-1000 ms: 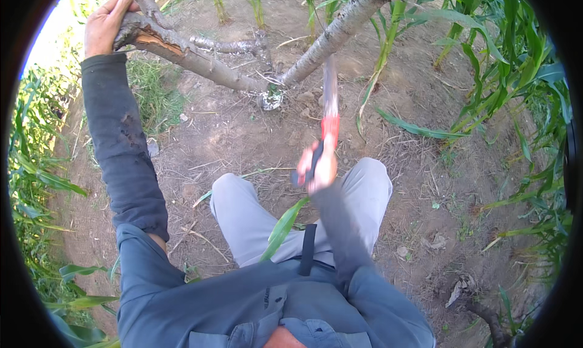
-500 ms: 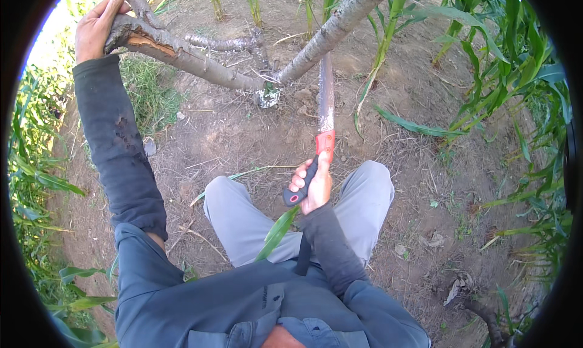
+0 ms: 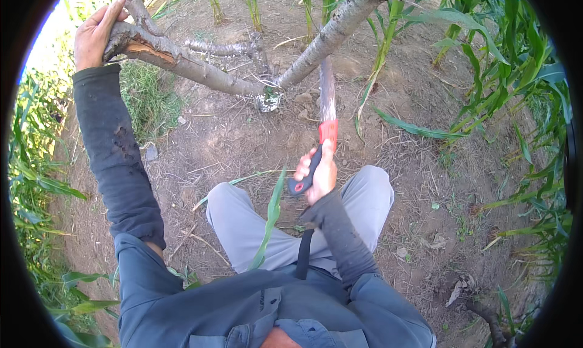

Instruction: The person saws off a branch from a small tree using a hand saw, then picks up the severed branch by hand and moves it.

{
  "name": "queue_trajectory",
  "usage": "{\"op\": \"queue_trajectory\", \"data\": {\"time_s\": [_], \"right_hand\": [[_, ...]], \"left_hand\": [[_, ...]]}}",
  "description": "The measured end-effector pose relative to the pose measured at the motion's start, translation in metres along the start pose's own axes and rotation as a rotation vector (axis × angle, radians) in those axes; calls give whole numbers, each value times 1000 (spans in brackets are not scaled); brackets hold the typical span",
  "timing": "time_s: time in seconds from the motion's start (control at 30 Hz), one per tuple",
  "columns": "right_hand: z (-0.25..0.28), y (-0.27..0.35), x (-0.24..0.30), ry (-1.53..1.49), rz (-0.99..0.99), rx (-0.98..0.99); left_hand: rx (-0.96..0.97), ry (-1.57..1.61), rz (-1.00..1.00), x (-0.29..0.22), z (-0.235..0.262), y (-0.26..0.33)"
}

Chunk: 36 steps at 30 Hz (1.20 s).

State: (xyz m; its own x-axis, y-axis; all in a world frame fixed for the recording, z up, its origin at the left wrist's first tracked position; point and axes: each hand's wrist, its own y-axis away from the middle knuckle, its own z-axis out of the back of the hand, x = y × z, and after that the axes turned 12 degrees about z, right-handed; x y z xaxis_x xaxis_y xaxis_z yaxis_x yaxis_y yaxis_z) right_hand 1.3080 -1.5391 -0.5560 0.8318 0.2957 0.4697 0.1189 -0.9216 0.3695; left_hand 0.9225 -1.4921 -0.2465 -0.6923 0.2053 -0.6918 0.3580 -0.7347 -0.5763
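Here the right hand has its fingers clamped on the red-and-black handle of a pruning saw, whose blade points up to the slanted trunk. The left hand is wrapped around a broken branch, apparently to keep it steady.

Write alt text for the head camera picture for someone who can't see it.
Seen from above, a person's right hand grips a red-and-black handled pruning saw, blade against a grey tree limb. The left hand holds a broken branch over bare soil among corn plants.
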Motion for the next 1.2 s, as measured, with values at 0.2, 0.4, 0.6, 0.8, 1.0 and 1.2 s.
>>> {"op": "queue_trajectory", "data": {"time_s": [0.2, 0.4, 0.6, 0.8, 1.0, 1.2], "right_hand": [[-20, -79, 1, 13, 179, 234], [7, 22, -9, 19, -4, -38], [-27, -109, 9, -43, 210, 229], [8, 17, -14, 38, 51, -50], [-30, -114, 15, -47, 236, 260], [19, 30, -20, 33, 47, -55]], "left_hand": [[4, -177, 7, -6, -8, -3], [-4, -23, -15, 4, 7, 0], [44, -25, -22, 0, -11, -6], [21, 87, -61, 3, 0, 4], [26, -48, -41, -7, -15, 4], [-14, 1, -10, -6, -3, 10]]}}
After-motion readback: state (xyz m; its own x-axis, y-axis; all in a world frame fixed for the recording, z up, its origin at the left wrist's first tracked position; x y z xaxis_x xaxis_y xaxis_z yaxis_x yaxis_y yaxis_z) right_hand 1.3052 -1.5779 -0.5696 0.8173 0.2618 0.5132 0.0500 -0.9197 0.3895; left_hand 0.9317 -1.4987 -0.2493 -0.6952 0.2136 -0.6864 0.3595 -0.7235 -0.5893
